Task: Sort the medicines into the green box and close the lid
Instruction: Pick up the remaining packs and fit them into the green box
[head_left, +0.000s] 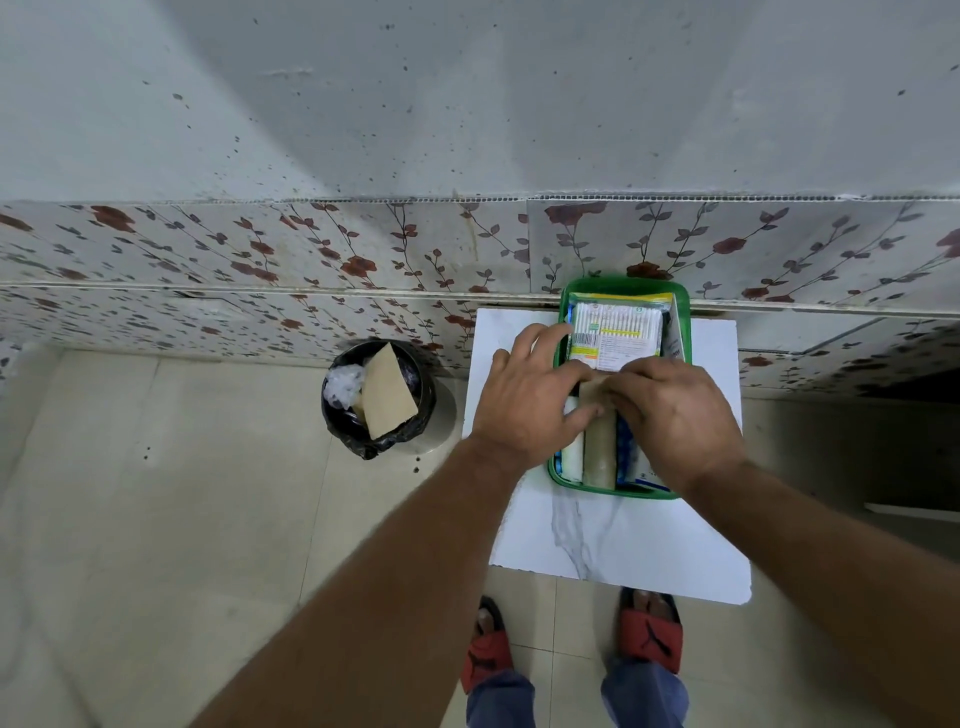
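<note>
1. Floral-tiled wall behind white desk (613, 540); green box (626, 287) at its far edge.
2. Left hand (530, 405), right hand (675, 415): fingers spread, pressing the box's light, crushable packets (615, 338).
3. Lid unseen.

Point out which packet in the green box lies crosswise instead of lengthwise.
The cotton-swab packet at the box's far end lies crosswise. The white, tan and blue packs near the hands run lengthwise, side by side.

The box (561, 470) sits on the table (613, 540), toward its twelve o'clock edge by the wall (363, 249). Packets (615, 332) lie inside, with both hands (530, 400) over them. The bin (376, 397) stands on the floor (182, 493) at the table's nine o'clock.
</note>
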